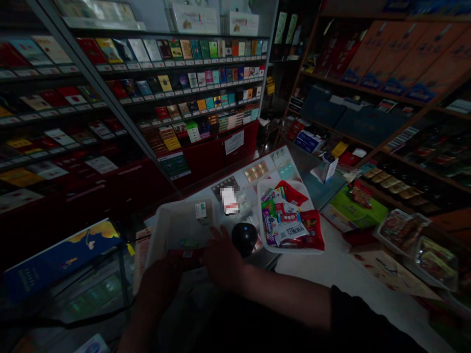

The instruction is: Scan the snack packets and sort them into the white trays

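A dark red packet (189,254) with a small white label spans the gap between my two hands, low over the near side of a white plastic tub (156,235). My left hand (164,277) is closed on the packet's left end, its fingers dim in shadow. At the other end my right hand (222,257) grips the packet, with some fingers reaching up over the tub's right side. Inside the tub lie a small white-and-green box (201,211) and a small green packet (188,243). A black rounded object (245,239) stands just right of my right hand.
A second white tub (317,252) full of bright snack packets sits on the counter to the right. A blue box (62,257) lies at left. Shelves of cigarette packs (206,49) rise behind, and orange cartons (390,59) fill the right-hand shelving.
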Motion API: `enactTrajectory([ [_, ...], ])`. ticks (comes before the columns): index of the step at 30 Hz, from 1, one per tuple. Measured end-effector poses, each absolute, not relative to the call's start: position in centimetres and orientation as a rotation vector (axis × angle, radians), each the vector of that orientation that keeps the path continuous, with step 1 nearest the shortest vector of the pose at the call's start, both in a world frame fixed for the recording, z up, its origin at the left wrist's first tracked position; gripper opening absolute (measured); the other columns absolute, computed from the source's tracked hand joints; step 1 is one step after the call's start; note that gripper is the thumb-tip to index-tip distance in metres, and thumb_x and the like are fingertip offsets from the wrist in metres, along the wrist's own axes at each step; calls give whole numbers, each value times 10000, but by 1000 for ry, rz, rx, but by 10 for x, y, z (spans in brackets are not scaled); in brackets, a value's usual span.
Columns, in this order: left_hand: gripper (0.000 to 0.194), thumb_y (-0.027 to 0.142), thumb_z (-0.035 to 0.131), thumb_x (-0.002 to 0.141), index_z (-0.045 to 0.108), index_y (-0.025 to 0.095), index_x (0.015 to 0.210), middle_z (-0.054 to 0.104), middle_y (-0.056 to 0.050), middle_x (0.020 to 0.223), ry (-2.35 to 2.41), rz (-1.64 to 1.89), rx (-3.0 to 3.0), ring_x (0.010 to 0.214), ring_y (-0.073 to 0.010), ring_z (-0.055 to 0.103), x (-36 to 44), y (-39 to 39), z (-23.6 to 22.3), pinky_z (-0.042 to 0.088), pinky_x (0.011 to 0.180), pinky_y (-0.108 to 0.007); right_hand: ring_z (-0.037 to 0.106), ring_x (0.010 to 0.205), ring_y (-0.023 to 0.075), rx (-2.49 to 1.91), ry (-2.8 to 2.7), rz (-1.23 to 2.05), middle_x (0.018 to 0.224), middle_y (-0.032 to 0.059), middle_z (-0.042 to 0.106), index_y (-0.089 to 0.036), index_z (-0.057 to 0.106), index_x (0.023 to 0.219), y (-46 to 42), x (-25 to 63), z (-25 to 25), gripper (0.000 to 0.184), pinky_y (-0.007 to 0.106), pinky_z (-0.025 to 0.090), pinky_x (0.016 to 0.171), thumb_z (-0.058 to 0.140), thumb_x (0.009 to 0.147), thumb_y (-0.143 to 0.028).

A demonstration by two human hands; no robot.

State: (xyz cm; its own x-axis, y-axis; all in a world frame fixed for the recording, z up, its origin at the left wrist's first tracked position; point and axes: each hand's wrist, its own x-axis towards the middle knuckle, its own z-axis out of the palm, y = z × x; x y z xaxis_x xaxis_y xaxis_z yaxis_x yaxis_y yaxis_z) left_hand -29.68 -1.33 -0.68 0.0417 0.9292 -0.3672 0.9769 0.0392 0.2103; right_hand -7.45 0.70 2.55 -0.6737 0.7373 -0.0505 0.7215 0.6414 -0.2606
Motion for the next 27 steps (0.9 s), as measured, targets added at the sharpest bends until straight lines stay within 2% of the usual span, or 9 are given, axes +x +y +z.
enactTrajectory([
  [7, 402, 379, 396, 988, 742, 194, 1078, 776, -135, 1005, 1906, -94, 2109, 958, -278, 715, -258, 2, 20, 485, 797, -350, 338, 1473, 435, -1366, -2673, 313, 1173, 178, 711, -144, 764, 1009, 9, -45, 54, 254, 673, 146, 1216, 640, 906, -341],
  [12, 389, 394, 442, 976, 745, 187, 1105, 774, -134, 1063, 1841, 99, 2266, 989, -291, 699, -222, 13, 40, 489, 851, -390, 379, 1456, 370, -1512, -2442, 301, 1104, 103, 725, -203, 745, 949, 12, -9, 58, 150, 601, 106, 1248, 622, 921, -284],
  [14, 368, 378, 459, 973, 743, 193, 1115, 774, -125, 1070, 1809, 180, 2313, 985, -283, 696, -205, 18, 46, 489, 864, -396, 383, 1458, 336, -1604, -2273, 304, 1124, 89, 723, -213, 735, 968, 13, 11, 56, 153, 563, 132, 1253, 596, 946, -273],
  [20, 276, 302, 490, 977, 744, 197, 1004, 769, -115, 1018, 1586, 232, 2523, 964, -270, 689, -153, 31, 65, 481, 881, -403, 465, 1377, 349, -1898, -2073, 269, 1150, 134, 719, -174, 737, 1030, 15, 70, 33, 176, 539, 247, 1215, 621, 904, -217],
  [24, 271, 264, 474, 994, 729, 182, 959, 758, -120, 980, 1416, 144, 2611, 926, -270, 678, -121, 38, 74, 479, 862, -412, 365, 1460, 387, -2045, -2112, 358, 1277, 168, 678, -145, 712, 1180, 9, 98, 8, 307, 600, 200, 1221, 614, 892, -187],
  [27, 246, 217, 480, 980, 719, 175, 941, 753, -125, 978, 1349, 70, 2634, 941, -264, 678, -101, 45, 76, 482, 843, -393, 258, 1525, 415, -1986, -2250, 466, 1479, 150, 562, -182, 671, 1311, 5, 112, -7, 442, 626, 143, 1235, 653, 869, -180],
])
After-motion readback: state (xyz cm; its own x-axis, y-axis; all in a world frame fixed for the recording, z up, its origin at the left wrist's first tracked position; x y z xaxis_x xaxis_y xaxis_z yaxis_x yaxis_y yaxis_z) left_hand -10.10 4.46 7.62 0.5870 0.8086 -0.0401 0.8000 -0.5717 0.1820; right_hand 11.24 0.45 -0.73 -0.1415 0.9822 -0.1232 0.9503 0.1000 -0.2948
